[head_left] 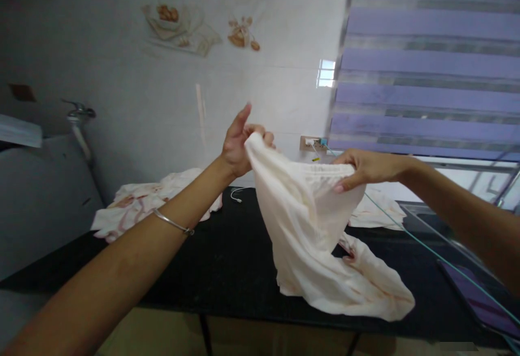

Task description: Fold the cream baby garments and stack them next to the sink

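Observation:
White pants (298, 226) with a gathered elastic waistband hang from both hands, their lower part resting on the black table (227, 269). My left hand (241, 144) has its fingers hooked over the upper left corner of the cloth, thumb raised and apart. At the other end of the waistband, my right hand (355, 169) grips the edge between thumb and fingers. A leg with faint brownish marks spreads to the right on the tabletop.
A patterned white cloth (138, 201) lies at the table's back left, and a folded white cloth (377, 212) at the back right. A dark tablet or phone (479, 296) sits near the right edge. A green cable (430, 247) runs from the wall socket (312, 143).

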Tool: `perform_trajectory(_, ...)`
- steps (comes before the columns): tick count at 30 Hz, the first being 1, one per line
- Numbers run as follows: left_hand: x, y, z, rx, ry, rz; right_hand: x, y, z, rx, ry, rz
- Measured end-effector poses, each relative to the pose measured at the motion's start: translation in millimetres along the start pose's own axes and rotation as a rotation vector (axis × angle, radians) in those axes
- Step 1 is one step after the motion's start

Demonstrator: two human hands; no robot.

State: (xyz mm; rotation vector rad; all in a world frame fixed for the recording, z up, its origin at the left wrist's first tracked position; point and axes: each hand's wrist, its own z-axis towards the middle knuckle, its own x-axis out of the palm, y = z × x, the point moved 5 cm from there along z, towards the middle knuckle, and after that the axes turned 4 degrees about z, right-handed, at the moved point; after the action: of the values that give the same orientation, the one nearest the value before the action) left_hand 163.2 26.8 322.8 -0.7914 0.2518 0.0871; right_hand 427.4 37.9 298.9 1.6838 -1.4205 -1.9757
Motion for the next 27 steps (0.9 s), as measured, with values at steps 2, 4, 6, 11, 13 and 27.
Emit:
perform_trajectory(2, -4.8, 6.8, -7.8, -0.051, 0.15, 0.056, 0.5, -12.4, -10.4, 0.027, 0.073, -0.098)
perform_trajectory(4, -2.6, 14.1, -18.3, -0.117, 0.326, 0.197, -4.7, -22.8, -18.0, 0.028, 0.067, -0.273)
perform_trajectory(6, 8.4, 19.2, -31.6, -0.149, 0.527, 0.46, -13.6, -27.0, -21.5, 0.012, -0.029, -0.46)
perform_trajectory(11, 49.2, 3.6, -50.5, 0.121, 0.749, 0.847, -31.1, -4.8, -19.9, -0.062, -0.335, -0.706)
perform_trajectory(13, 52.8, -2.2, -46.4, 0.195, 0.738, 0.879, -34.7, 9.2, -20.7, -0.105, -0.388, -0.759)
perform_trajectory(27, -52.8, 26.9, -1.9, 0.373, 0.334, 1.484, -41.7, -16.1, -30.8, -0.296, -0.249, -0.982)
